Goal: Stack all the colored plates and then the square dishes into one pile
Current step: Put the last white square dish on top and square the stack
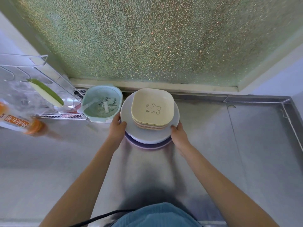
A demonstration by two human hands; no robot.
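Note:
One pile stands near the back of the steel counter. Its lower part is a stack of round plates [148, 136], pale grey-white on top with purple and pink rims showing below. On these sits a stack of square dishes [152, 107], the top one cream with a small bear drawing, pink and orange edges beneath. My left hand [117, 128] grips the left rim of the plate stack. My right hand [179, 135] grips the right rim. The undersides of the plates are hidden.
A mint green colander basket [102, 104] stands just left of the pile. Further left is a wire rack [41, 89] with a green and white peeler hanging, and an orange-capped bottle [21, 122]. A frosted window [147, 38] rises behind. The steel counter [246, 145] has a raised edge at right.

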